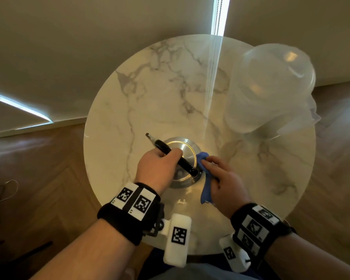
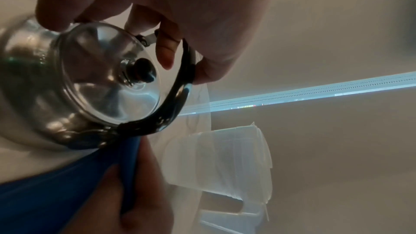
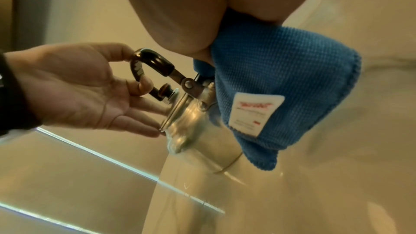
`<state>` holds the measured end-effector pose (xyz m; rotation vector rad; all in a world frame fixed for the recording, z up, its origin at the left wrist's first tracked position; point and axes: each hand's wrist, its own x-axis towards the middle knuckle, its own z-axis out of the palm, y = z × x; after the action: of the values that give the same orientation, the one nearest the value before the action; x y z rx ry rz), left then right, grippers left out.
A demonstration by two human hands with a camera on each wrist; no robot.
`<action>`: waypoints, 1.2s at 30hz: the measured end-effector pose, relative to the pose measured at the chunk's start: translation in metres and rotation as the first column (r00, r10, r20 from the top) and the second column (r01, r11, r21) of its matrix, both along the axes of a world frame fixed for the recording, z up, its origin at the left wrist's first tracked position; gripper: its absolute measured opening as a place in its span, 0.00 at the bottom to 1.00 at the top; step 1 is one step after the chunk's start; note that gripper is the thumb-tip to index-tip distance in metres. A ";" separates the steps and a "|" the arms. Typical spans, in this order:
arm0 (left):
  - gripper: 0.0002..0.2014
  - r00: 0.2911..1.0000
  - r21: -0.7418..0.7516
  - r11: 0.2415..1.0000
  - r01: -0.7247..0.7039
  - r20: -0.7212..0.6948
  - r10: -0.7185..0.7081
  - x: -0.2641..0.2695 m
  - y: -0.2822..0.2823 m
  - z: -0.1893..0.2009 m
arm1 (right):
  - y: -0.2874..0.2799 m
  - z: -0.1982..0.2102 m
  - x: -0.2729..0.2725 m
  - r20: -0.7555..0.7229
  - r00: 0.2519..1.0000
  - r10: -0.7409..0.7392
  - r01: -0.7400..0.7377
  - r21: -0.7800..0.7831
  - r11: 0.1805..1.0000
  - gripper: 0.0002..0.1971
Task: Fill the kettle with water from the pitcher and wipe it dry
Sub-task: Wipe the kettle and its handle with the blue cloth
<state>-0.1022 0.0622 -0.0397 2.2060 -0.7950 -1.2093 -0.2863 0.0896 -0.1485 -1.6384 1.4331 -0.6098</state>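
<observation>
A shiny steel kettle point(image 1: 185, 150) with its lid on stands near the front of the round marble table point(image 1: 150, 93). My left hand point(image 1: 160, 165) grips its black handle point(image 1: 182, 160) from above; the left wrist view shows the handle point(image 2: 180, 102) under my thumb and the lid's knob point(image 2: 140, 68). My right hand point(image 1: 222, 178) holds a blue cloth point(image 1: 205, 178) pressed against the kettle's right side. In the right wrist view the cloth point(image 3: 281, 86) with a white tag covers the kettle point(image 3: 191, 122) beside the handle's hinge. The clear plastic pitcher point(image 1: 271, 87) stands at the back right.
The table's front edge is close to my body. Wooden floor point(image 1: 38, 178) lies all round the table, with a cable on the floor at the far left. A pale wall and a bright window strip point(image 1: 218, 17) are behind.
</observation>
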 end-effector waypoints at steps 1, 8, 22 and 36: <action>0.10 1.000 -0.002 1.000 0.004 -0.013 -0.004 0.003 0.001 0.001 | 0.006 -0.005 0.000 0.009 1.000 0.003 -0.003 -0.017 1.000 0.24; 0.14 0.994 0.020 1.000 0.014 -0.106 -0.012 0.010 0.005 0.004 | -0.057 0.008 0.023 0.032 0.999 -0.001 -0.001 0.064 0.998 0.27; 0.09 0.979 -0.036 0.983 0.178 -0.090 -0.181 0.009 0.008 -0.001 | -0.104 0.022 0.029 -0.050 0.966 0.252 -0.247 0.096 0.964 0.23; 0.15 0.971 -0.054 0.977 0.208 -0.113 -0.213 0.014 0.012 -0.009 | -0.107 0.030 0.026 0.041 0.979 0.198 -0.202 0.208 0.957 0.26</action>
<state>-0.0881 0.0745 -0.0482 2.0352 -1.0155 -1.3963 -0.2598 -0.0173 -0.1189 -1.5784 1.2524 -0.3446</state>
